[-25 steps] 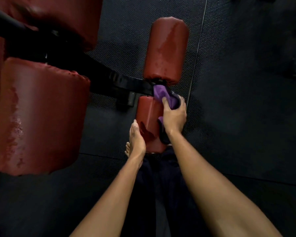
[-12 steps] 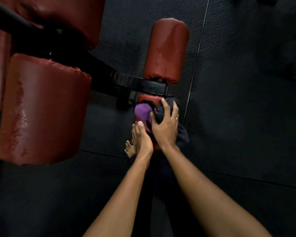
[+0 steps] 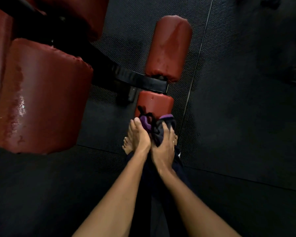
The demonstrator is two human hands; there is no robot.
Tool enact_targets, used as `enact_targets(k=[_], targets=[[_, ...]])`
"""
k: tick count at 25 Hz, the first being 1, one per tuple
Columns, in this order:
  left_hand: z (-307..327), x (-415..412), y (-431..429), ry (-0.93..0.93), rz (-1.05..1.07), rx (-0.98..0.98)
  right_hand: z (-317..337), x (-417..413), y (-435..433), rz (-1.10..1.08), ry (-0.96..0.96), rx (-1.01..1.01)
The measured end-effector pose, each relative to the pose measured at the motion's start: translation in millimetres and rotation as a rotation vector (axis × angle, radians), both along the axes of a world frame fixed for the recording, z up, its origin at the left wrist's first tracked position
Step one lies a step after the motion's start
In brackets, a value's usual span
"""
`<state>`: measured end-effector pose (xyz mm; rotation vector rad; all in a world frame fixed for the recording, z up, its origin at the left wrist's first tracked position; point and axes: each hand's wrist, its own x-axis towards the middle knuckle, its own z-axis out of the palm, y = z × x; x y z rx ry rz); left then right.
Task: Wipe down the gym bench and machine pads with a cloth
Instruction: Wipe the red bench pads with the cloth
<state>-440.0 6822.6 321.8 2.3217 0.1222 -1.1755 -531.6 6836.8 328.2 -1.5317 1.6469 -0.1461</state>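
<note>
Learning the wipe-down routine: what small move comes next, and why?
Probably slide the cloth forward along the near roller pad toward the black bar: the right hand grips it bunched at the near end, left hand touching; the rest lies uncovered.

Dark red roller pads point(image 3: 154, 103) – purple-and-black cloth point(image 3: 150, 124); black frame bar point(image 3: 143, 81); black dimpled floor mat point(image 3: 246, 100).

Left hand point(image 3: 140, 137) and right hand point(image 3: 163, 148) grip the cloth point(image 3: 145, 123) against the pad point(image 3: 154, 103).

No legible writing anywhere.
The red pads point(image 3: 167, 48), the black bar point(image 3: 143, 81) toward 12 o'clock and the cloth point(image 3: 159, 129) at centre carry no readable label, brand or number.
</note>
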Motion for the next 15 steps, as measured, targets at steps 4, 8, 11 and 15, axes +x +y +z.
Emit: enact_targets(k=[4, 8, 11, 15], targets=[[8, -11, 5, -0.031, -0.145, -0.070, -14, 24, -72, 0.187, 0.048, -0.188], [-9, 9, 15, 0.097, -0.071, -0.110, -18, 35, -94, -0.089, -0.037, -0.149], [-76, 22, 30, 0.211, 0.067, 0.016, -19, 17, -54, -0.239, -0.004, 0.030], [-54, 24, 20, 0.145, 0.099, 0.084, -3, -5, 2, 0.129, 0.043, 0.011]])
